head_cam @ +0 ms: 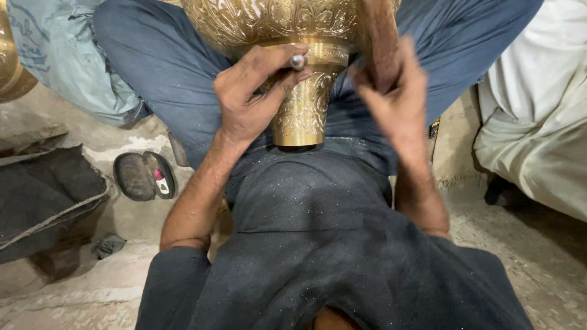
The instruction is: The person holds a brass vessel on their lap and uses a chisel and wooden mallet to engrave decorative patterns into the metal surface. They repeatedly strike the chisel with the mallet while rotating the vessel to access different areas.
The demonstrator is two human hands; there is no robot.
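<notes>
Two hands working on one brass vase (304, 116). Resting the vase long-ways across the lap (177, 79), with the wide bowl end pointing away from the belly and the narrow round foot pointing back at it.

Holding a small metal tool (298, 61) in the left hand (247, 101). Curling the fingers (275, 58) tight around it, with the thumb pressing from below. Pointing the tool's round shiny end sideways at the vase's thin neck, just where the bowl meets the stem. Touching or almost touching the neck there; too close to say which.

Lifting the right hand (397, 101) on the other side of the vase, next to the bowl. Stretching those fingers up long and close together. Looking blurry, so not possible to say whether gripping the bowl or only leaning on it.

Sitting nearer to the neck with the left hand, and nearer to the bowl with the right.

Lying on the floor (122, 293), well off to the left of the vase: one dark sandal (145, 176) and, further left again, a dark cloth (43, 195).
</notes>
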